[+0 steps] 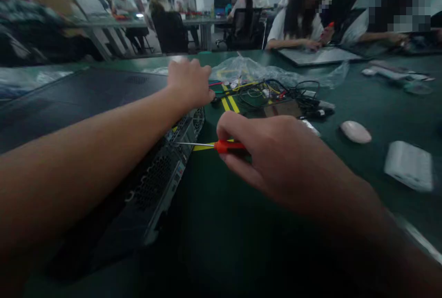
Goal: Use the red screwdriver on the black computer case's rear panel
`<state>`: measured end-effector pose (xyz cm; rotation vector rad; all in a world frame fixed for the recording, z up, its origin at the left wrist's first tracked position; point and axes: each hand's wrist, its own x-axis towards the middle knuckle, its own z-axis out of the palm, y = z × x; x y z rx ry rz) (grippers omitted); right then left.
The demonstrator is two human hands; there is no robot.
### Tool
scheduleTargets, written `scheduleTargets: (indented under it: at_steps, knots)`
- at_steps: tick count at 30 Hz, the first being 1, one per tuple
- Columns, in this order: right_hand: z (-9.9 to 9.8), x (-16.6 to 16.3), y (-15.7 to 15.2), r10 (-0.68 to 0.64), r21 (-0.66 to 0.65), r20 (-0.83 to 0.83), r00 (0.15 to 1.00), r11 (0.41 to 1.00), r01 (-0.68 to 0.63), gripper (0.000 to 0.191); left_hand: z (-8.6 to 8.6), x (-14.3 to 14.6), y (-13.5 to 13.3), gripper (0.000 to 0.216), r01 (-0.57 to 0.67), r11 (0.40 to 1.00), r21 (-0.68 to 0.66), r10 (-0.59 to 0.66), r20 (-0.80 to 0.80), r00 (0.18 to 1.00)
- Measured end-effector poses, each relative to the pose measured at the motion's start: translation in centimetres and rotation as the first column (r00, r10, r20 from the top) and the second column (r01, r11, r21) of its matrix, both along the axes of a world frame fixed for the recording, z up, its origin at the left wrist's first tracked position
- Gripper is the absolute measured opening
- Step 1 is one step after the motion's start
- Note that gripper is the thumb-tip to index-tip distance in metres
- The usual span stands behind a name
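A black desktop computer case (pixel 103 93) lies on its side at the left, its perforated rear panel (pixel 155 178) facing the right. My left hand (pixel 188 81) reaches across it and grips its far corner, fingers curled and partly hidden. In my right hand (pixel 272 150) is a screwdriver (pixel 229 146) with a red and black handle, held between thumb and fingers. Its thin metal shaft points left, and the tip meets the rear panel beneath my left forearm. Whether the tip sits in a screw is too small to tell.
Behind the hands, a tangle of black cables (pixel 276 95) and clear plastic wrap (pixel 248 65) lie on the green table (pixel 214 224). To the right are a white computer mouse (pixel 355 132) and a white box-shaped item (pixel 409 164). People (pixel 300 17) sit across the table.
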<state>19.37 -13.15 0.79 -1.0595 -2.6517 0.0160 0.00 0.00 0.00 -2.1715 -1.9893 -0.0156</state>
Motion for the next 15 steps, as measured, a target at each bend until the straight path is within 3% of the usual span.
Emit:
scheduleTargets:
  at_steps: [5, 11, 15]
  knots:
    - [0.05, -0.3, -0.36, -0.018, 0.06, 0.051, 0.999, 0.998, 0.015, 0.014, -0.76, -0.88, -0.08, 0.097, 0.039, 0.999, -0.017, -0.036, 0.164, 0.986]
    - [-0.07, 0.06, -0.51, 0.01, 0.072, 0.053, 0.999, 0.997, -0.013, 0.006, -0.55, -0.8, -0.8, 0.085, 0.075, 0.996, -0.046, -0.075, -0.007, 0.997]
    - [0.03, 0.1, -0.55, -0.004, 0.044, 0.061, 0.998, 0.999, 0.001, 0.015, -0.58, -0.7, -0.88, 0.084, 0.073, 0.996, -0.051, -0.075, -0.037, 0.996]
